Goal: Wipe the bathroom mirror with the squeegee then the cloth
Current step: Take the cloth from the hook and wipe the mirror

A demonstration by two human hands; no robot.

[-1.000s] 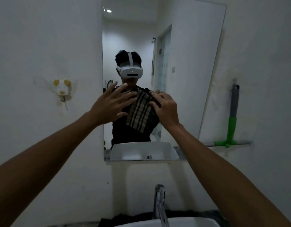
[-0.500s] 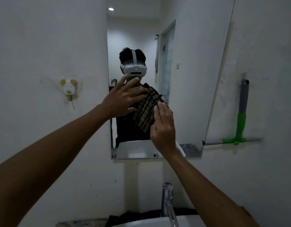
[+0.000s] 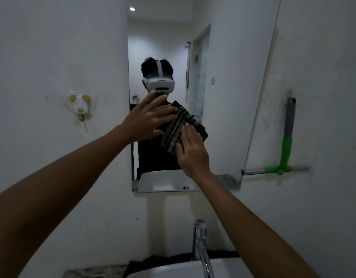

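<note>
A dark plaid cloth (image 3: 178,128) lies flat against the tall wall mirror (image 3: 229,101) near its middle. My left hand (image 3: 148,118) presses the cloth's upper left part with straight, spread fingers. My right hand (image 3: 192,152) presses its lower right part, fingers straight and pointing up. The green and grey squeegee (image 3: 286,145) hangs on the wall right of the mirror, blade at the bottom, away from both hands.
A chrome tap (image 3: 200,243) and a white basin (image 3: 173,270) sit below the mirror. A small mouse-shaped hook (image 3: 80,105) is stuck to the wall on the left. A person with a white headset is reflected in the mirror.
The right hand slid down from the cloth's top right edge to its lower right part. The cloth turned slightly and shifted right with both hands.
</note>
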